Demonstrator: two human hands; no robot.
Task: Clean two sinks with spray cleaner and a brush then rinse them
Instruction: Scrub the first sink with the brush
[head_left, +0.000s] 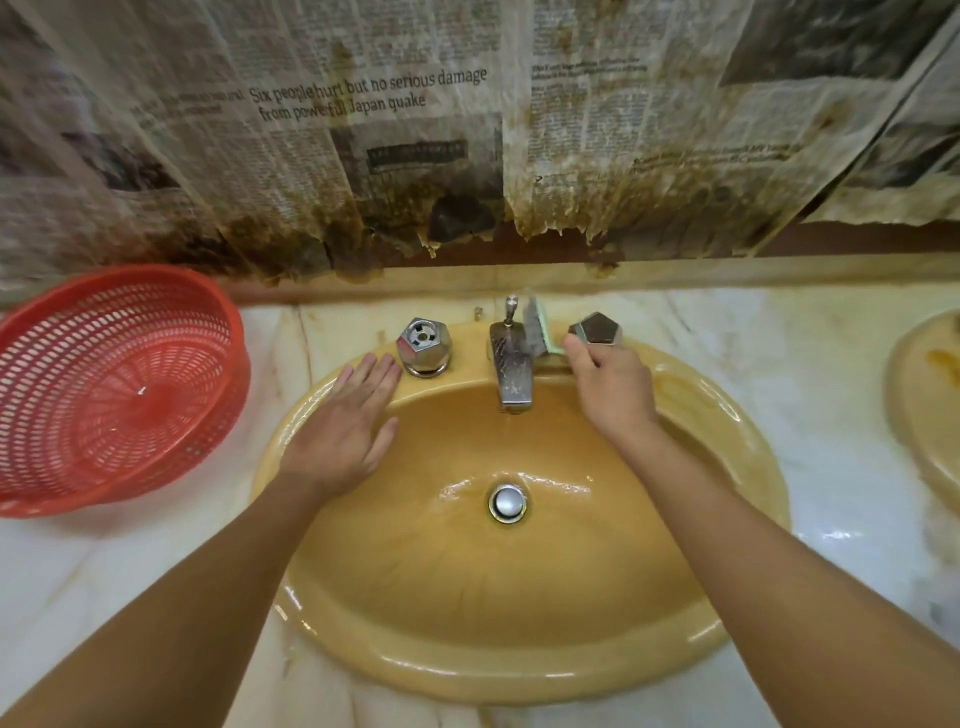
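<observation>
- Two hands reach over a yellow sink (519, 675) set in a pale marble counter (831, 374).
- The left hand (345, 431) lies palm down on the sink's far-left rim. Its fingers are straight and close together with the thumb held apart, and the fingertips come just beside the left tap knob (423, 345).
- The right hand (610, 387) is at the far rim, its fingers curled round the near end of a brush (540, 332).
- The brush has a green back and grey bristles and is blurred. It stands between the chrome spout (511, 369) and the right tap knob (597, 328), with the bristles against the spout's right side.
- Water ripples around the round metal drain plug (507, 502) at the bottom of the basin, and the basin walls shine wet.
- On the counter to the left, a red mesh basket (78, 338) sits tilted, its open side facing the camera.
- Part of a second sink (930, 395), also yellow, shows at the right edge.
- Stained, torn newspaper (363, 130) covers the far wall above the counter.
</observation>
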